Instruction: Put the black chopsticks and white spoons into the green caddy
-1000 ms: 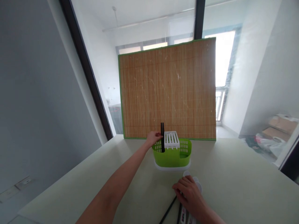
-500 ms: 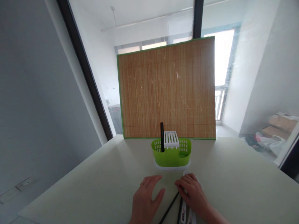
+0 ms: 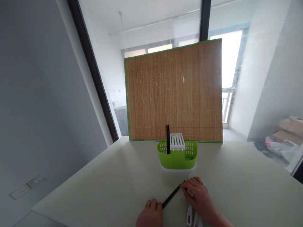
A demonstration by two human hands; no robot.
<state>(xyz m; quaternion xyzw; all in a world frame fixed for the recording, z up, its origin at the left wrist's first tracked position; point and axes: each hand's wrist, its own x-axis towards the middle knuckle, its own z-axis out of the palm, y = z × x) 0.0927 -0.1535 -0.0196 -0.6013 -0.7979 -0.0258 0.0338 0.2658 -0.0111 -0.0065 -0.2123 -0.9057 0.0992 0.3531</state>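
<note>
Chopsticks: lying near, left of the spoons; count staying unclear; probably handling light, stiff, slightly slippery, mid-shaft offering best hold. Left hand: covering their near end, fingers bending, hiding any grip. Right hand: covering spoons, fingertips nearing the far tip, concealing its grip.

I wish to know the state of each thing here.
Left hand: fingers bent, grip unclear.
Right hand: fingers bent, over utensils.
Loose chopstick or pair: slanting, partly hidden by left hand.
Utensils: lying, partly covered.
Basket: upright on table.
Standing chopsticks: upright in basket.
Rack: on basket.
Mat: upright behind basket.
</note>
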